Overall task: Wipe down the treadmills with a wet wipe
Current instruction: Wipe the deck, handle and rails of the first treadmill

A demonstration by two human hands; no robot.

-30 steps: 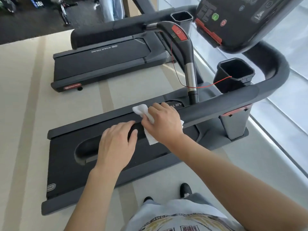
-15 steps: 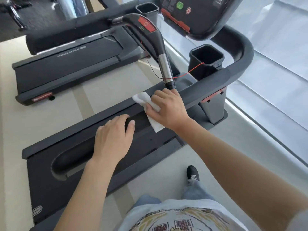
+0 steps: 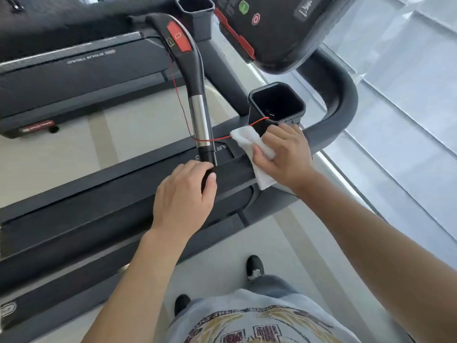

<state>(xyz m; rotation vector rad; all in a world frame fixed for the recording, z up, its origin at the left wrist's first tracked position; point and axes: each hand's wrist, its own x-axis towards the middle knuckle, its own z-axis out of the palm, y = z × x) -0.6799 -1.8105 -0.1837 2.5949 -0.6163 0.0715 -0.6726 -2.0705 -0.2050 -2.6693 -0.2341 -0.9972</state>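
The right hand [image 3: 284, 157] had a crumpled white wet wipe [image 3: 249, 147] pinched in its fingers, pressed against the dark grey padded side handrail [image 3: 326, 137] of the near black treadmill [image 3: 74, 219], just below the black square cup holder [image 3: 277, 105]. The left hand [image 3: 184, 199] was curled over that same rail further back, thumb wrapped round it, right by the base of the black-and-chrome pulse grip bar [image 3: 197, 117] with the thin red safety cord [image 3: 180, 105] hanging across it.

Grey printed T-shirt [image 3: 259, 320], seemingly blue jeans [image 3: 269, 283], black shoes [image 3: 255, 267].
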